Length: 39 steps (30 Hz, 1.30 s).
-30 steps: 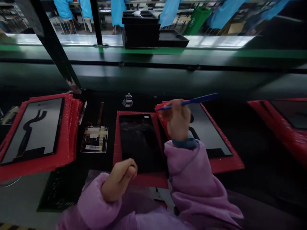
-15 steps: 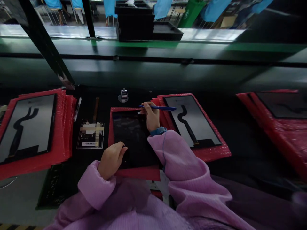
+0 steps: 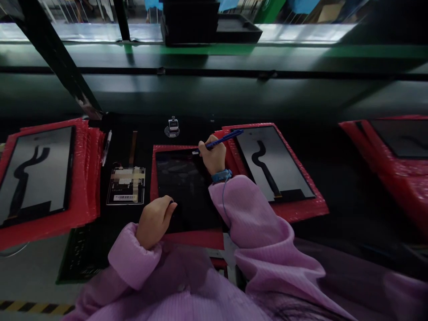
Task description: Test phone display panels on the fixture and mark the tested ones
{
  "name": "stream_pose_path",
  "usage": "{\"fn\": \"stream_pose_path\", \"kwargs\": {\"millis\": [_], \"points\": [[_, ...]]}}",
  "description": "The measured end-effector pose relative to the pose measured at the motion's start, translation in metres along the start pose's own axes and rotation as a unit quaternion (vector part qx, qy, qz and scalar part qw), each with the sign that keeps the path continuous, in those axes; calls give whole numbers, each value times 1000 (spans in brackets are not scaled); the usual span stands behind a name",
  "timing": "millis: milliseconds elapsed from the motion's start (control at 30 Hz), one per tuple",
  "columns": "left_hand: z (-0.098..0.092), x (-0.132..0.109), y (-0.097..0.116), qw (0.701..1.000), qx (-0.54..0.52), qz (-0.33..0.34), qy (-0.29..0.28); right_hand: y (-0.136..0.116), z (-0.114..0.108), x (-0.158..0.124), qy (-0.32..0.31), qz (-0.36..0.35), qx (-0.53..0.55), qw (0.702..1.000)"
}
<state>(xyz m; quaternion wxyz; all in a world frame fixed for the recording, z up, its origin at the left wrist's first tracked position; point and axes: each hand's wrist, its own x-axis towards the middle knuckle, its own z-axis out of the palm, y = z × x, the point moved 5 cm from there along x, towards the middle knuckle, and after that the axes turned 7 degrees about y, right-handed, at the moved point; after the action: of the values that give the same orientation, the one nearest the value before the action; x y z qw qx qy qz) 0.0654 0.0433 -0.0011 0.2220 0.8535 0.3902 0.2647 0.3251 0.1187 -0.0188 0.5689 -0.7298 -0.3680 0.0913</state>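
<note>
A black display panel [image 3: 187,196] lies on a red bubble-wrap sleeve [image 3: 197,240] straight in front of me. My right hand [image 3: 214,156] is closed round a blue pen [image 3: 225,138] over the panel's upper right corner. The pen slants up to the right, and a small white label [image 3: 195,153] on the panel's top edge is just left of the fingers. My left hand [image 3: 156,220] rests at the panel's lower left, its fingers pinched. Something small and dark shows at its fingertips, too little of it to name.
Display panels on red sleeves are stacked at left [image 3: 38,169], right [image 3: 276,165] and far right [image 3: 401,138]. A circuit board with a ribbon cable [image 3: 126,185], a white pen [image 3: 107,148] and a tally counter [image 3: 173,126] lie nearby. Beyond the rail are black trays [image 3: 190,22].
My right hand has turned the pen from nearly level to a slant, its far end now higher. The left hand stays at the panel's lower left. My view has tipped slightly downward.
</note>
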Motion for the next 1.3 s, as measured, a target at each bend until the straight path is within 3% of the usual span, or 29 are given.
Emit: {"fn": "stream_pose_path", "kwargs": {"millis": [233, 1300], "points": [[-2, -1, 2, 1000, -3, 12, 13, -5, 1, -1, -22, -8, -19, 1000], [-3, 0, 6, 999, 13, 40, 27, 2, 0, 1, 14, -9, -36, 999]]}}
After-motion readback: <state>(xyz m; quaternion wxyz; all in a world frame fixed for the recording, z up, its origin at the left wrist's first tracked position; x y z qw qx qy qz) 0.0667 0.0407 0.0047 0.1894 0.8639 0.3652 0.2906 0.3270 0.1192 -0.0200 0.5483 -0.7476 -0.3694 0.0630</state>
